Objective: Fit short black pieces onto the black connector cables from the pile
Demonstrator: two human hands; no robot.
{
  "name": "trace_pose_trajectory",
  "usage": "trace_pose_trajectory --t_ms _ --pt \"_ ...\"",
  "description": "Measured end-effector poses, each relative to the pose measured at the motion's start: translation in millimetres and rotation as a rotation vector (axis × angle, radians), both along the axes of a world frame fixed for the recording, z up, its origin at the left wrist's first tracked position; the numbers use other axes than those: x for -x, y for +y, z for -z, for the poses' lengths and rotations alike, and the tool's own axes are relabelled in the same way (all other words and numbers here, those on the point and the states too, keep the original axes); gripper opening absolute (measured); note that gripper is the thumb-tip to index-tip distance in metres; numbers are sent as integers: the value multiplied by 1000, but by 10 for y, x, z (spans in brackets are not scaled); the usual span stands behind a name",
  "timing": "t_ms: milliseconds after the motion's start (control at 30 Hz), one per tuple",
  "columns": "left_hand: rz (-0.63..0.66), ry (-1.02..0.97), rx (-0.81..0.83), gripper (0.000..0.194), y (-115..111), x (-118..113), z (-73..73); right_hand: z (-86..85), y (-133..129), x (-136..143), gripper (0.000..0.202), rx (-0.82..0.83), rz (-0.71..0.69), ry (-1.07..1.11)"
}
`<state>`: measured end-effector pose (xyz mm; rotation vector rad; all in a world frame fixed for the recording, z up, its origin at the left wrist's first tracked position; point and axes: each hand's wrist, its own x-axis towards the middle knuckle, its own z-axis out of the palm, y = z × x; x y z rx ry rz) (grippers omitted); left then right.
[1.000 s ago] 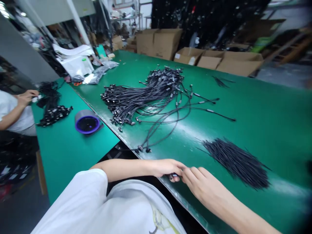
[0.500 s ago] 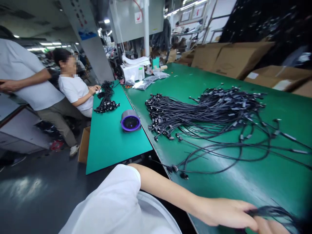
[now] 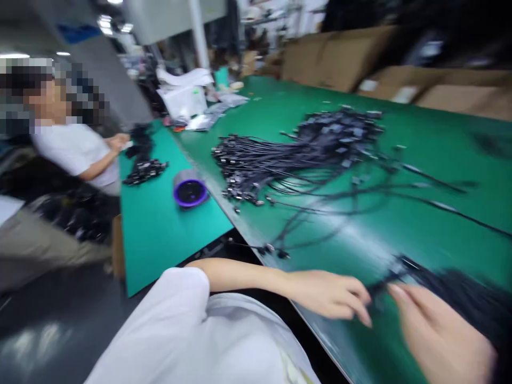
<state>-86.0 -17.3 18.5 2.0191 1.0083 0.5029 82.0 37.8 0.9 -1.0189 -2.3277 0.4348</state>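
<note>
My left hand [image 3: 330,295] reaches over the green table's near edge, palm down, fingers loosely spread and holding nothing that I can see. Just beyond its fingertips is the blurred end of a black cable [image 3: 382,287]. My right hand [image 3: 440,328] pinches this cable between thumb and fingers, at the lower right. Behind the right hand lies a heap of black cables [image 3: 468,293], smeared by motion. Farther up the table, a large bundle of black cables [image 3: 280,160] has its plugs fanned out at the left end. Several loose cables curve out below it.
A purple-rimmed round object [image 3: 190,192] sits on the lighter green side table [image 3: 160,250]. There a seated person [image 3: 76,144] handles more black cables [image 3: 144,160]. Cardboard boxes [image 3: 332,58] line the far edge. A white box [image 3: 184,98] and plastic bags [image 3: 212,114] stand at the back.
The view has swung to the right and down. My hands have come apart, and my left hand's fingers have loosened. More of the right hand and the cable heap behind it now shows.
</note>
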Motion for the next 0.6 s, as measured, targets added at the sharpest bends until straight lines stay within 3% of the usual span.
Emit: trace_pose_trajectory --t_ms 67,133,233,300,367,467,600 --pt "-233 -191 172 27 37 -12 121 -131 -240 -141 28 -136 137 -63" --pt "-432 -506 402 28 107 -12 185 -183 -415 -62 27 -290 6 -97" --pt "-406 -694 527 58 143 51 102 -130 -483 92 28 -281 -128 -124" --pt "-389 -736 486 66 75 102 0 -88 -462 75 30 -238 -71 -120" --pt "-310 -652 415 60 -38 101 -43 -77 -423 -9 29 -242 66 -97" --pt "-311 -577 487 56 -160 -10 77 -102 -376 -103 28 -323 217 -105" --pt "-422 -723 792 74 -125 -145 322 -131 -422 -66 25 -470 196 -180"
